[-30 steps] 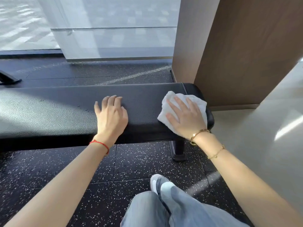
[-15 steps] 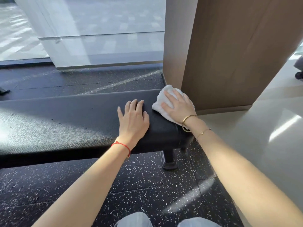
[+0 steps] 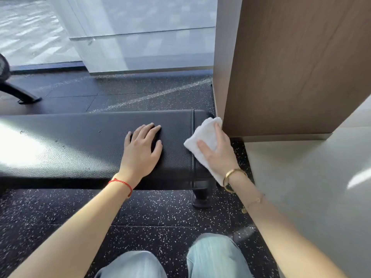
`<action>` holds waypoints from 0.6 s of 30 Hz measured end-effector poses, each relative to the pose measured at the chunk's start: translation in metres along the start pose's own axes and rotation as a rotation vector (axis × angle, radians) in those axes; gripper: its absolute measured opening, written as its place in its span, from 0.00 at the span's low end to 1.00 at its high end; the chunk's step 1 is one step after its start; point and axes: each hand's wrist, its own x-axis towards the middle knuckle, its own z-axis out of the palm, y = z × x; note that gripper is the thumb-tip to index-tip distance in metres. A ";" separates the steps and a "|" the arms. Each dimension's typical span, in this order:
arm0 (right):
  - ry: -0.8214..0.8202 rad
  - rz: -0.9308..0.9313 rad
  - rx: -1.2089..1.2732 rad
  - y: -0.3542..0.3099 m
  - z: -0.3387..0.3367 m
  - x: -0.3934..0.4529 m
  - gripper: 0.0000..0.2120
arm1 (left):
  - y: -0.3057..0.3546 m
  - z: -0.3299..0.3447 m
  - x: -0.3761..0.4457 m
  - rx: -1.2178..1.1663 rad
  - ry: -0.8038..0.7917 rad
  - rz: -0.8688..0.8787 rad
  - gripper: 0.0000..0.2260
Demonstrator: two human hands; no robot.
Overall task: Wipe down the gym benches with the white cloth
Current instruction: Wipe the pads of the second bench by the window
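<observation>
A long black padded gym bench point(image 3: 80, 143) runs across the view from the left edge to a rounded right end. My left hand point(image 3: 141, 152) lies flat on the pad with its fingers spread, holding nothing. My right hand point(image 3: 217, 152) presses the folded white cloth point(image 3: 204, 135) against the bench's right end, where the cloth drapes over the end edge. The cloth's lower part is hidden under my palm and wrist.
A brown wood-panelled column point(image 3: 291, 67) stands right beside the bench's end, almost touching the cloth. A black bench leg point(image 3: 200, 197) rests on the speckled black rubber floor point(image 3: 160, 215). Pale tile floor point(image 3: 311, 187) lies to the right. Another machine's black foot point(image 3: 22, 95) shows far left.
My right hand has slid the cloth from the bench's top surface rightward onto its end edge. My left hand stayed flat on the pad. My head view shifted.
</observation>
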 end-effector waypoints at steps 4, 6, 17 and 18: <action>-0.057 0.064 -0.003 -0.017 -0.007 0.067 0.35 | 0.002 -0.001 0.000 0.007 0.003 0.000 0.20; -0.059 0.062 -0.009 -0.019 -0.007 0.086 0.34 | 0.002 0.000 0.002 0.009 0.017 0.004 0.19; 0.017 -0.077 0.228 0.018 0.010 -0.021 0.38 | 0.002 0.001 0.000 -0.005 0.008 -0.017 0.20; 0.013 -0.065 0.230 0.017 0.009 -0.012 0.38 | 0.002 0.002 0.000 0.005 -0.003 -0.019 0.20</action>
